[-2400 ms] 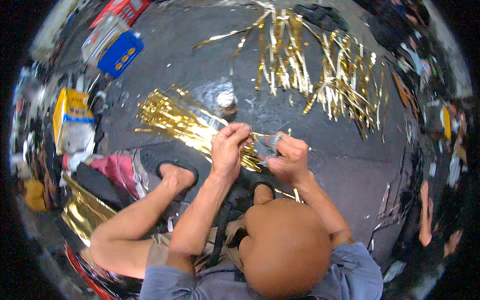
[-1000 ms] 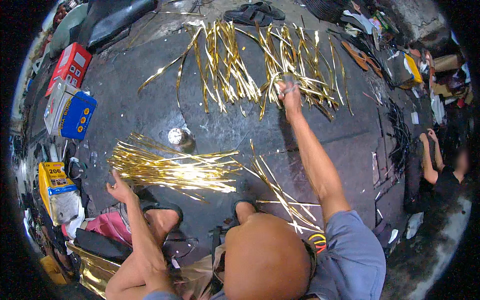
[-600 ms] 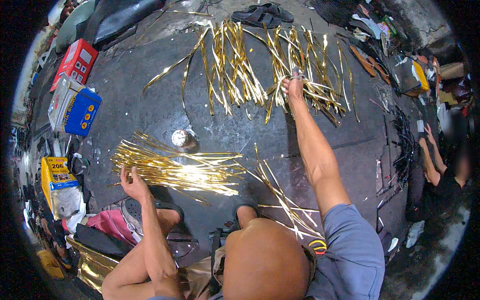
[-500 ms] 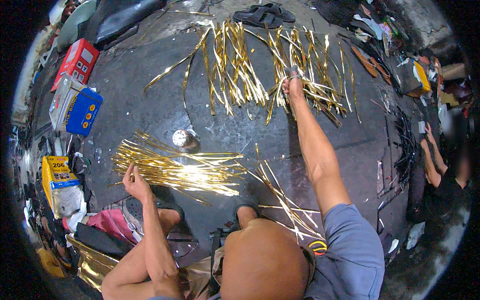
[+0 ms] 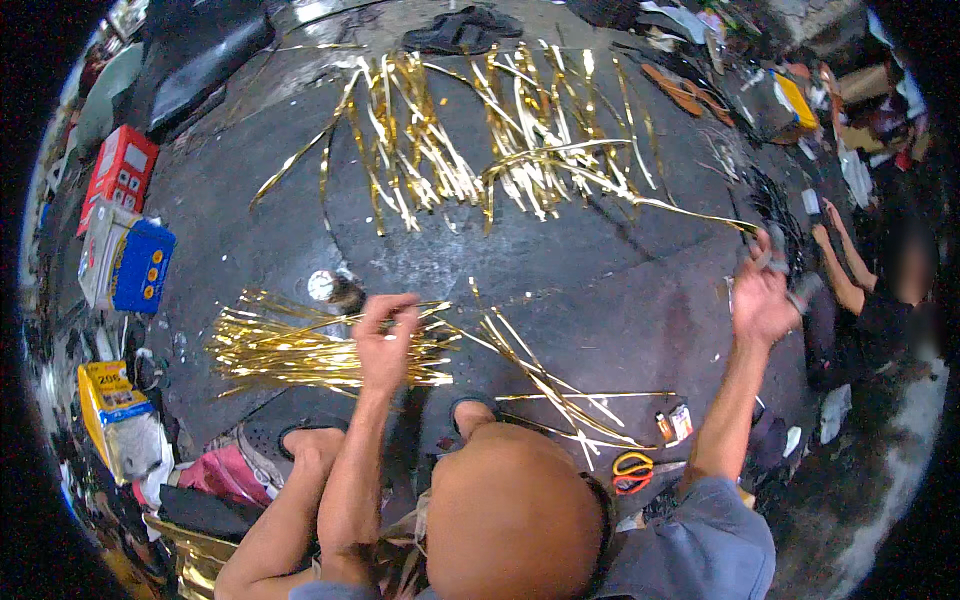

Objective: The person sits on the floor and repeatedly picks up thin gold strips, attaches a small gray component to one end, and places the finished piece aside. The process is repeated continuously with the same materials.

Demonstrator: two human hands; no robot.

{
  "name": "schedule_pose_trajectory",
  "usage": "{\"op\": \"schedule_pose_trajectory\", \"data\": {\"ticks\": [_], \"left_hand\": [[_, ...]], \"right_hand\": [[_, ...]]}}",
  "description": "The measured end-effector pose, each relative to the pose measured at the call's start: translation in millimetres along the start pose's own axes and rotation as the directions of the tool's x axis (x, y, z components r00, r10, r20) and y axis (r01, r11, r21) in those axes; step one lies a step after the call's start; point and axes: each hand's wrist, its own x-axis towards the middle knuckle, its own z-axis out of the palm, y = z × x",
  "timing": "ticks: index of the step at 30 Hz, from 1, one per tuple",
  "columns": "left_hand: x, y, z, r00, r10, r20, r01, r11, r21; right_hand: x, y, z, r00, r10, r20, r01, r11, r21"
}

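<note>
— Grip, right hand (image 5: 768,295): state?
— Fingertips pinched on the end of one gold strip (image 5: 690,210); hand well right of the gold bundle (image 5: 290,350). One grey item at the fingers, blurred, kind uncertain.
— Grip, left hand (image 5: 383,345)?
— Fingers bent, over the right part of the gold bundle. Blurred; cannot tell whether it grasps or touches any strands.
— Nearest stock?
— Scissors (image 5: 645,468), one pair, orange-and-yellow handles, on the near side and to the right of the gold bundle. Small white pack (image 5: 681,424), right of the bundle, one little orange item (image 5: 664,427) just beside it.
— Next?
— Loose strips (image 5: 545,378), gold, a few, crossed, near the bundle's right end. Gold bundle itself: many narrow strands, lying crosswise before the person on the dark floor (image 5: 640,320).
— Beyond it?
— Round container (image 5: 322,285), one, pale top, just past the bundle. Blue-sided box (image 5: 143,265), beyond the bundle to its left.
— Farthest?
— Spread strips (image 5: 425,150), gold, two clusters side by side, well beyond the bundle; the held strip trails from the right-hand cluster. Dark sandals (image 5: 462,32), past those again.
</note>
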Motion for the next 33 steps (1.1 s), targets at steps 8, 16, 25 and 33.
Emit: {"op": "schedule_pose_trajectory", "data": {"ticks": [8,16,25,33], "left_hand": [[-39.9,67.7,133.9,0.59,-0.043,0.806,0.474,0.827,-0.303],[-42.9,41.4,111.4,0.906,-0.367,0.211,0.421,0.731,-0.537],[-28.0,34.0,40.1,0.859,-0.487,-0.159,0.317,0.748,-0.584],[-20.8,53.8,5.6,0.852,-0.416,-0.317,0.23,0.842,-0.488]], "right_hand": [[-125.4,63.8,9.9,0.999,0.006,0.052,0.015,0.917,-0.4],[-156.2,220.0,35.4,0.963,0.261,-0.067,-0.244,0.74,-0.627],[-142.3,237.0,106.8,0.909,0.251,0.332,0.32,0.088,-0.943],[-106.7,276.3,164.9,0.677,0.419,0.605,0.32,0.572,-0.755]]}}
